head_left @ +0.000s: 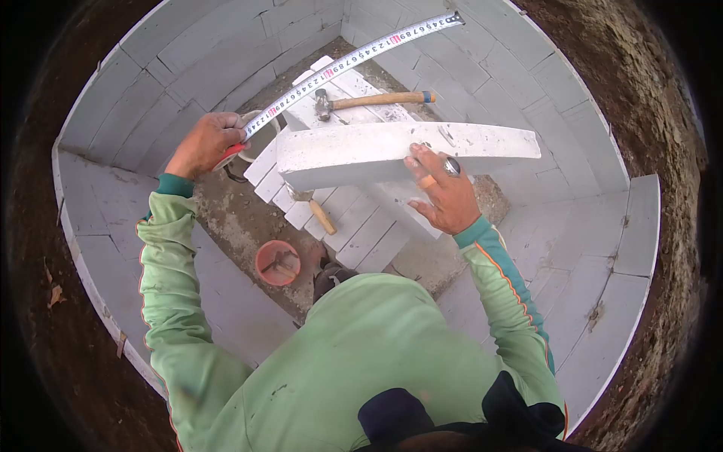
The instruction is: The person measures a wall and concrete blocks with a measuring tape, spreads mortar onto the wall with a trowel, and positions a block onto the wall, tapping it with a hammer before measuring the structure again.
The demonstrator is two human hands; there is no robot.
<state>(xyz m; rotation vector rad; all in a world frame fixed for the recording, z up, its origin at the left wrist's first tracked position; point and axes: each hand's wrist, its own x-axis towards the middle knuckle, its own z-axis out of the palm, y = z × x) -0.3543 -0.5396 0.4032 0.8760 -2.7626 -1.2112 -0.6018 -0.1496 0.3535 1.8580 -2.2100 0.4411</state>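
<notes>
My left hand [205, 143] is closed around the red case of a tape measure [354, 59]. Its blade reaches out up and to the right, above the stacked blocks, with the free end in the air. A long white block [346, 151] lies across the stack in front of me. My right hand [452, 197] grips the near edge of this block, fingers over its top and thumb lower on its side. An orange band wraps one finger, and a dark, shiny round piece, perhaps a ring, shows on another. A hammer [376, 100] with a wooden handle rests beyond the block.
Below the block are stacked white blocks [367, 233] and a wooden-handled tool [322, 217]. An orange bucket [277, 264] with something inside stands on the dirt floor. Grey block walls [113, 113] surround me, with bare earth [663, 113] outside.
</notes>
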